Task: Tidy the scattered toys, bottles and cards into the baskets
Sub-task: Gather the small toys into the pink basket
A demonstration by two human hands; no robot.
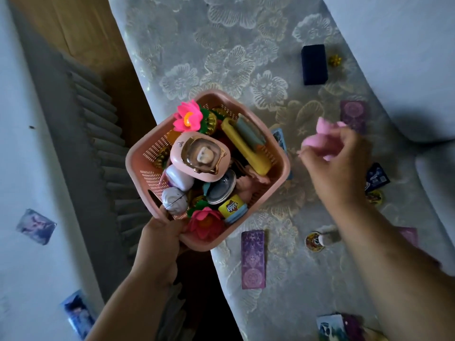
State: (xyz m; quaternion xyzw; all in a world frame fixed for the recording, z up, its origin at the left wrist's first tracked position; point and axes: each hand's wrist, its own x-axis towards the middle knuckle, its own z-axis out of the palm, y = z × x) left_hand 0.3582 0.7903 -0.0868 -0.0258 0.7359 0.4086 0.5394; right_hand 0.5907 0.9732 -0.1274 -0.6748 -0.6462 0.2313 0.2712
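My left hand (161,238) grips the near corner of a pink basket (283,166), holding it over the edge of a flowered sofa seat. The basket is heaped with toys: a pink case with a gold face (200,157), a yellow toy (248,146), two paper lotus flowers (188,118), a small yellow tub (232,207). To the right of the basket, my right hand (337,163) holds a blurred soft pink toy (328,132) in its curled fingers. Purple cards (253,259) lie scattered on the seat.
A dark blue box (314,64) and a small yellow thing (335,60) lie far on the seat. Round discs (314,241), a small white bottle (327,233) and dark cards (376,178) lie at right. Photo cards (36,226) lie on the white surface at left, beyond a wooden-floor gap.
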